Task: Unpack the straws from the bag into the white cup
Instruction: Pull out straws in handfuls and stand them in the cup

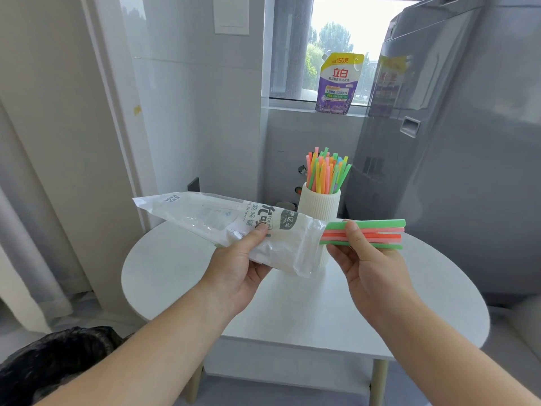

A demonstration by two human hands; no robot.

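My left hand [243, 259] grips a clear and white plastic straw bag [222, 221], held level above the table with its open mouth to the right. My right hand [363, 256] pinches a small bunch of green, pink and orange straws [377, 233] lying level just outside the bag's mouth. Behind both stands the ribbed white cup [323, 205] on the table, partly hidden by the bag. Several coloured straws [326, 171] stand upright in the cup.
The round white table [307, 306] has a white lower shelf. A grey washing machine [453, 142] rises at the right. A purple detergent pouch [338, 83] sits on the windowsill. A black bag [49, 361] lies at the lower left on the floor.
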